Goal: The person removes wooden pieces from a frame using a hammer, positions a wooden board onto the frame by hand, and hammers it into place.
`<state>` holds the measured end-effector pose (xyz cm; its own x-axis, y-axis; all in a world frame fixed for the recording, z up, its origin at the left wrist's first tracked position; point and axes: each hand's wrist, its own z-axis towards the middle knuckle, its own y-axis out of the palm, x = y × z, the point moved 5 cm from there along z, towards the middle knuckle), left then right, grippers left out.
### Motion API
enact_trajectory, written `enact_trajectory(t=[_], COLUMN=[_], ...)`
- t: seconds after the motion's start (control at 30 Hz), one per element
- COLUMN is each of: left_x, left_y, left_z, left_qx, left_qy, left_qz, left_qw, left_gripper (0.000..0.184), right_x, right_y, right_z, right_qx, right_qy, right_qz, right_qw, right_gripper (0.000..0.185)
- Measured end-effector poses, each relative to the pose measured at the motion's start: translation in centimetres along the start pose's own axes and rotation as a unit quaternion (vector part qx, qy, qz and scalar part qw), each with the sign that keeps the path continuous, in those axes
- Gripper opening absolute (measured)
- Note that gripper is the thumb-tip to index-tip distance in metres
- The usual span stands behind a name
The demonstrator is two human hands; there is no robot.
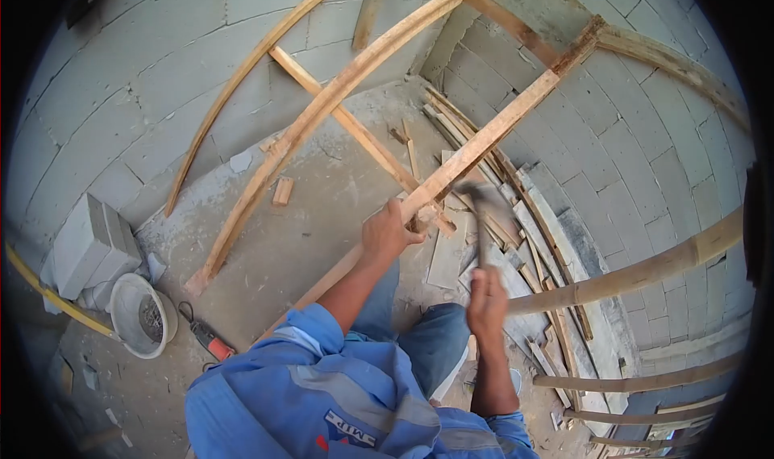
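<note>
My left hand is wrapped around a long wooden beam, close to where a thinner crosspiece meets it. A short wood end sticks out on the right of that joint. In my right hand is the handle of a hammer. The hammer's head is smeared by motion and hangs just right of the joint, apart from the beam as far as I can tell. Any nail at the joint is too small to make out.
Upright timbers stand left and ahead, and another pole slants in from the right. Scrap boards lie along the block wall. At left are a bucket, a red-and-black power tool and pale blocks.
</note>
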<state>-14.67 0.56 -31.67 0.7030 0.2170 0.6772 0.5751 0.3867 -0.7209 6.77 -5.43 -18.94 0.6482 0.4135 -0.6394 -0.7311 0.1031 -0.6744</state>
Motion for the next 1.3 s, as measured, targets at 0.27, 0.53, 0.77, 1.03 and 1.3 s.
enact_trajectory(t=[0.27,0.53,0.77,1.03,1.3], left_x=[-0.5,-0.4,-0.4,-0.4,-0.3], left_y=[0.6,0.5,0.3,0.5,0.3], left_z=[0.9,1.0,1.2,0.0,1.0], left_qx=[0.039,0.058,0.039,0.042,0.039], left_qy=[0.041,0.043,0.041,0.025,0.031], left_qz=[-0.001,-0.013,0.001,-0.004,-0.013], left_qw=[0.998,0.997,0.998,0.999,0.999], left_gripper=[0.083,0.080,0.083,0.080,0.078], right_x=[-5.7,3.5,-8.0,1.3,-3.0], right_y=[-5.9,2.7,-8.3,-0.1,-4.1], right_z=[0.0,-1.3,0.1,-0.9,-0.7], right_qx=[0.249,-0.016,0.204,-0.039,0.113], right_qy=[-0.337,0.049,-0.346,0.045,-0.227], right_qz=[0.370,0.027,0.459,0.037,0.199], right_qw=[0.830,0.998,0.793,0.998,0.947], right_gripper=[0.055,0.032,0.053,0.031,0.043])
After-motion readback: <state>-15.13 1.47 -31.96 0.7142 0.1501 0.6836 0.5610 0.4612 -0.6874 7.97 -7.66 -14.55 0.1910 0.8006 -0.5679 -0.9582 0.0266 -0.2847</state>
